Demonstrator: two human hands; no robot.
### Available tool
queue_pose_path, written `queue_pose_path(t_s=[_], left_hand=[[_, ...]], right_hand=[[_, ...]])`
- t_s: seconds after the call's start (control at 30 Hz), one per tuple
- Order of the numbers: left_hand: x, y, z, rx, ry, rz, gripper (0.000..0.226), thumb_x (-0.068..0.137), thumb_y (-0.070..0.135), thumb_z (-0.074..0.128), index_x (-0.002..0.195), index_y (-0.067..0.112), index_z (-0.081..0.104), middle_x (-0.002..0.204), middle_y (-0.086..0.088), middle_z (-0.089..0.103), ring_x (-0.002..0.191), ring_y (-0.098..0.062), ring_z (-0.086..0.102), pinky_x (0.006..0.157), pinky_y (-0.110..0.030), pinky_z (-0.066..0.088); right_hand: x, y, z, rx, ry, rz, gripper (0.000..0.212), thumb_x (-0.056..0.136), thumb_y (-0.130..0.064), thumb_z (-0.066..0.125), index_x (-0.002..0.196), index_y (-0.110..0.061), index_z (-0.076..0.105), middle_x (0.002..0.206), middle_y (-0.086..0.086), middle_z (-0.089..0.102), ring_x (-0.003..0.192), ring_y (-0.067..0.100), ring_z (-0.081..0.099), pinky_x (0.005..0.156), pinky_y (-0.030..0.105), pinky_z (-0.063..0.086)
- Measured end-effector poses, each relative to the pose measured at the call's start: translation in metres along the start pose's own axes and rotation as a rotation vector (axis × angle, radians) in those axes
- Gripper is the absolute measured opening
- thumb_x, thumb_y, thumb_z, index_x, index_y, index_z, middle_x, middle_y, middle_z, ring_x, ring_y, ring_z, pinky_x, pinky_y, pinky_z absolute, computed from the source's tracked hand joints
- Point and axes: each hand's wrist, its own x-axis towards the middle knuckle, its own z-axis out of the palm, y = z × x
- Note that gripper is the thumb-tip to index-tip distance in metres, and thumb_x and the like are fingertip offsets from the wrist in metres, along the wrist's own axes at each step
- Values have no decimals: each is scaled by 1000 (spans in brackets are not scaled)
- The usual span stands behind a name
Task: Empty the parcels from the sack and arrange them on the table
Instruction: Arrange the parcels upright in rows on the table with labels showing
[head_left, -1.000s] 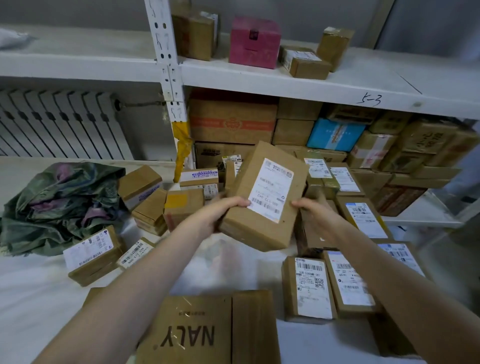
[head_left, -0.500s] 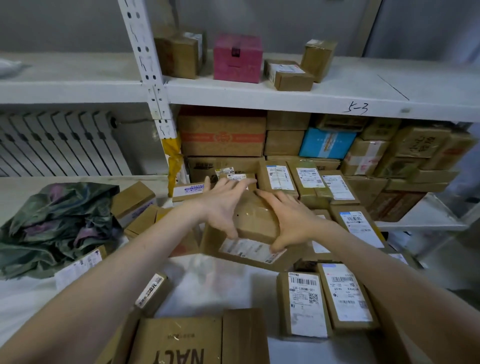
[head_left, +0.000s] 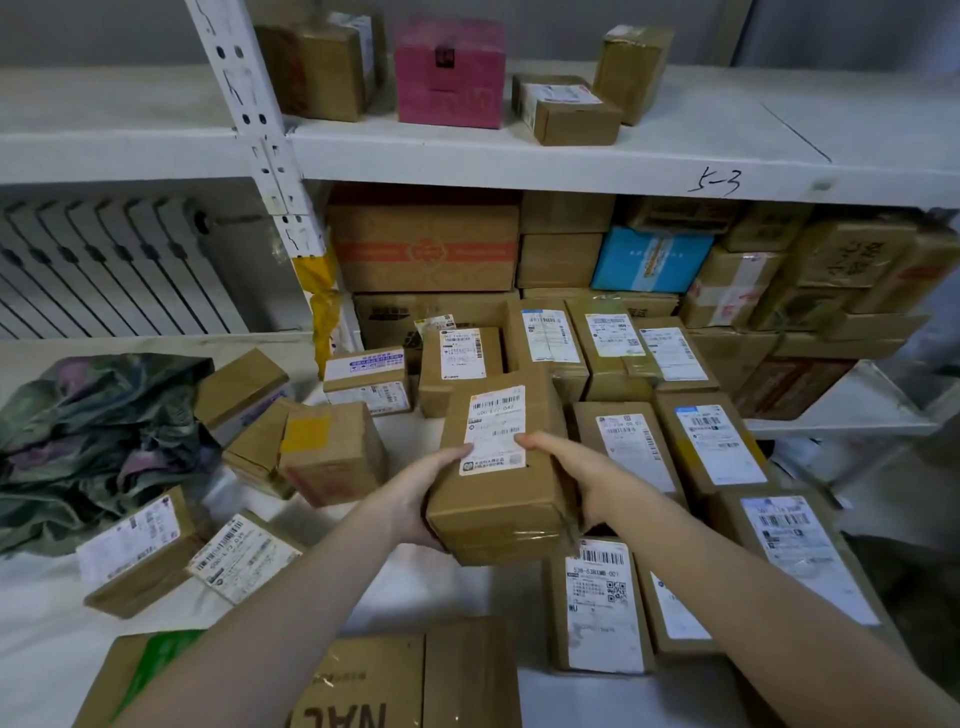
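The desk (head_left: 47, 649) is covered in white and crowded with brown cardboard. Over its middle, both hands hold one parcel (head_left: 498, 499), label up. The left hand (head_left: 415, 499) is curled around its near left side, and the right hand (head_left: 587, 478) grips the right side with the thumb lying on the label's edge. Whether the parcel's underside touches the desk I cannot tell.

To the right, labelled parcels lie flat in neat rows (head_left: 714, 441), edge to edge, label up, and run back towards the shelving. To the left, the boxes lie loose and askew: one tilted with a yellow patch (head_left: 332, 452) and two near the front with white labels (head_left: 135, 551). Behind these, the sack (head_left: 88, 441), a dark camouflage-patterned cloth, lies crumpled on the desk's far left. A large carton with printed letters (head_left: 363, 686) sits at the near edge, between the forearms.

Behind the desk stands white metal shelving (head_left: 623, 156), its front edge hand-marked "5-3". The upper shelf carries a pink box (head_left: 449, 73) among brown ones. The bay below is packed tight with cartons, one of them blue (head_left: 652, 260). A perforated upright post (head_left: 249, 104) has yellow tape wound around its lower part. A white radiator (head_left: 104, 270) lines the wall at the left.
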Motion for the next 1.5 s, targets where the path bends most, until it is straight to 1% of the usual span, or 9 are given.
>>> queue_pose_path(t_s=[0.13,0.37,0.63,0.83,1.0,1.1,1.2,1.37,1.5], left_hand=[[15,3,5,-86,-1,24,55,74,42,76,120,17,56,116,-18,63,107,-36,58,93,-51,46],[37,-1,10,-167,-35,93,46,81,33,72,122,15,62,111,-14,71,104,-33,65,85,-44,52],[44,-11,8,-230,-127,189,41,89,36,62,127,22,59,117,-8,70,110,-29,63,92,-45,50],[45,-15,12,-269,-134,281,39,92,28,58,131,28,55,119,-4,69,105,-23,67,81,-40,53],[48,-14,10,-244,-145,326,45,90,24,60,133,30,52,124,-4,67,114,-25,63,85,-42,52],[51,-19,13,-216,-104,308,39,92,22,58,129,32,54,122,-4,68,114,-27,62,84,-45,53],[56,-28,13,-197,-56,243,36,94,23,57,129,30,55,121,-5,68,112,-30,62,81,-46,53],[69,-34,14,-161,22,154,38,95,24,55,132,33,53,125,-2,64,117,-28,59,93,-50,49],[73,-33,24,-108,41,157,37,100,21,46,132,37,51,123,1,64,116,-26,58,88,-46,51]], right_hand=[[12,-8,0,84,45,-92,69,66,-50,81,120,-17,56,108,11,66,100,30,61,91,47,48],[31,4,-7,90,100,-211,103,45,-62,83,131,-18,49,111,5,68,98,26,67,86,43,55],[33,8,-24,78,55,-286,61,73,-48,76,122,-18,55,107,4,71,97,23,68,86,41,55],[44,16,-31,105,25,-319,68,68,-49,77,126,-21,54,107,2,72,99,22,68,92,43,54],[47,21,-31,114,5,-345,81,59,-55,77,129,-24,53,110,0,72,101,21,68,93,43,53],[49,27,-35,78,-5,-359,73,67,-49,77,131,-23,53,111,0,71,102,19,67,90,38,53],[50,29,-34,-48,24,-322,66,72,-46,77,129,-18,56,111,-1,70,101,18,66,92,38,53],[42,16,-22,-538,366,-522,43,83,-29,70,121,-12,61,113,3,65,104,22,62,78,27,49],[37,24,-14,-771,403,-565,58,85,-20,68,139,-18,47,137,10,42,124,29,48,102,34,42]])
